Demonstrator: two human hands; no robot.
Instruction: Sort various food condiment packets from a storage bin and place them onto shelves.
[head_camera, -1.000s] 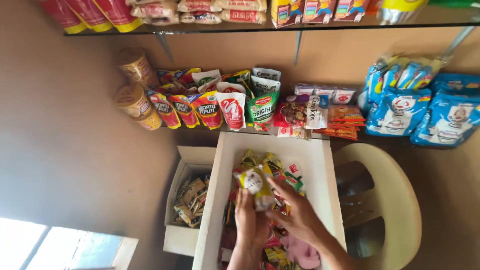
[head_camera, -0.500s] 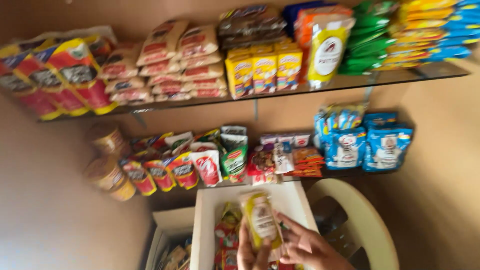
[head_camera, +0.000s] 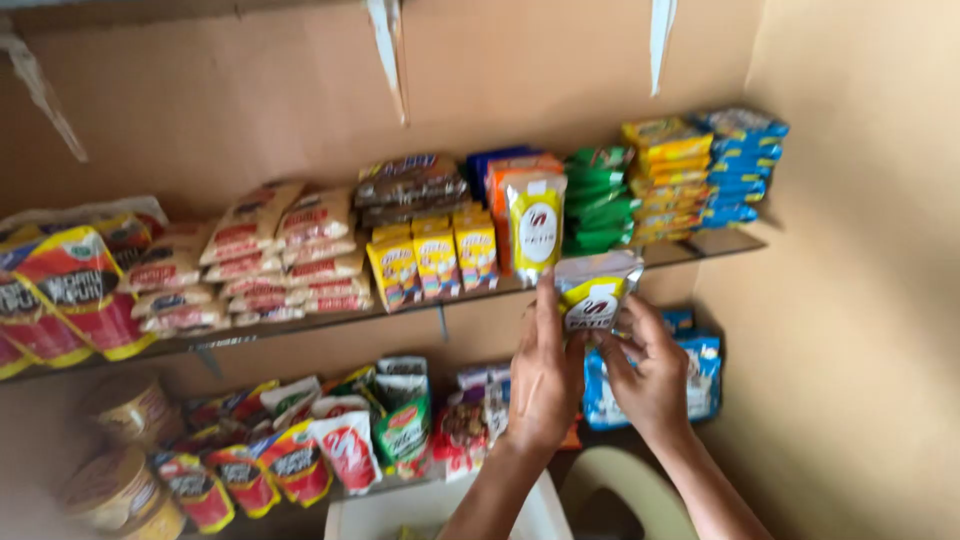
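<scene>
Left hand and right hand: we record both raised, fingers closed on one yellow-and-white packet, gripped between them. Packet sits just below the front edge of the middle shelf, beside a matching upright packet already standing among stacked yellow boxes.

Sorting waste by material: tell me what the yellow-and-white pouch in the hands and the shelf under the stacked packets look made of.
Yellow-and-white pouch: seemingly glossy plastic film, judging by its sheen and crinkled top. Shelf: thin dark board, possibly wood or glass; too blurred to tell.
</scene>
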